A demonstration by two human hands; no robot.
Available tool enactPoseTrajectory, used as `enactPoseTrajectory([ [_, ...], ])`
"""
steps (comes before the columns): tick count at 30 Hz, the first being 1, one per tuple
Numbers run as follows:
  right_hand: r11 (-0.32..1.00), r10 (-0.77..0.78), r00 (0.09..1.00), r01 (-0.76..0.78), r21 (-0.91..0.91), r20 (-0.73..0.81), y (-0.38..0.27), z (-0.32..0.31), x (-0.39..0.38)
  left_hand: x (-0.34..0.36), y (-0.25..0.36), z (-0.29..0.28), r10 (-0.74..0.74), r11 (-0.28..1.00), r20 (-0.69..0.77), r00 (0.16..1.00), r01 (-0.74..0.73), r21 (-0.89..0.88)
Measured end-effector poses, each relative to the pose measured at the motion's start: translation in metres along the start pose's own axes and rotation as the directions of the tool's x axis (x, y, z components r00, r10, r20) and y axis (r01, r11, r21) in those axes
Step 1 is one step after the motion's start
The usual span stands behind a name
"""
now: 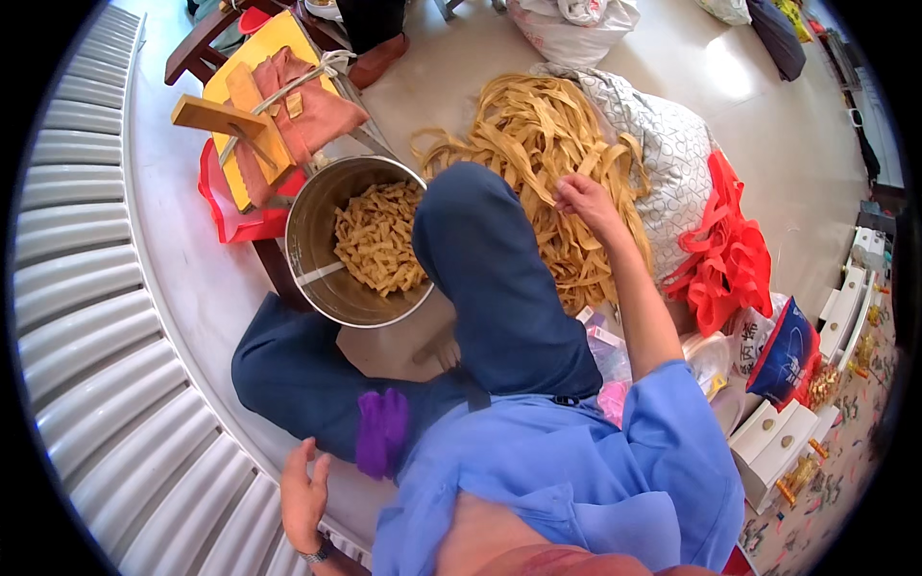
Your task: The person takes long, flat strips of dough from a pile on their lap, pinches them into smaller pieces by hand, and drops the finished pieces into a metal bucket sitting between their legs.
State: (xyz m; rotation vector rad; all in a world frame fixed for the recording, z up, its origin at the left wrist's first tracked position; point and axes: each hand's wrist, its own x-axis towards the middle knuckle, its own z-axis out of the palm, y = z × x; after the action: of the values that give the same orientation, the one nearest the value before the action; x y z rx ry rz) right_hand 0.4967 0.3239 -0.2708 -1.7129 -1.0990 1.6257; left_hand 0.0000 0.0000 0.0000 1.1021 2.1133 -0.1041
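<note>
My right hand (584, 204) is closed, its fingers pinching a long flat tan strip (531, 180) at the edge of a big heap of tan strips (523, 110). My left hand (304, 494) hangs beside my thigh, fingers loosely apart and holding nothing, close to the white ribbed radiator (125, 384). To the left of my raised knee stands a round metal pot (305, 240), partly filled with short cut tan pieces (370, 230). Beyond it a yellow board (298, 36) carries a wooden block (221, 115), a blade-like metal part and an orange-pink cloth (322, 120).
A purple cloth item (382, 432) lies on my thigh. A white patterned sack (663, 134) and a red bag (725, 250) flank the strips. White plastic bags (576, 29) stand at the back. Packages and white drawers (778, 437) line the right side.
</note>
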Motion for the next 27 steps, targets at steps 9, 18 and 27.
enactPoseTrajectory([
  [9, 0.631, -0.12, 0.992, 0.049, -0.774, -0.034, 0.046, 0.053, 0.103, 0.089, 0.107, -0.026, 0.156, 0.981, 0.15, 0.976, -0.17, 0.088],
  [18, 0.956, -0.295, 0.953, 0.293, -0.027, -0.076, -0.07, -0.008, 0.056, 0.097, 0.128, -0.015, 0.387, 0.899, 0.125, 0.914, -0.404, 0.17],
  [27, 0.47, -0.801, 0.598, 0.616, 0.632, 0.013, -0.31, -0.027, -0.096, 0.072, 0.183, -0.046, 0.624, 0.753, 0.085, 0.777, -0.627, 0.199],
])
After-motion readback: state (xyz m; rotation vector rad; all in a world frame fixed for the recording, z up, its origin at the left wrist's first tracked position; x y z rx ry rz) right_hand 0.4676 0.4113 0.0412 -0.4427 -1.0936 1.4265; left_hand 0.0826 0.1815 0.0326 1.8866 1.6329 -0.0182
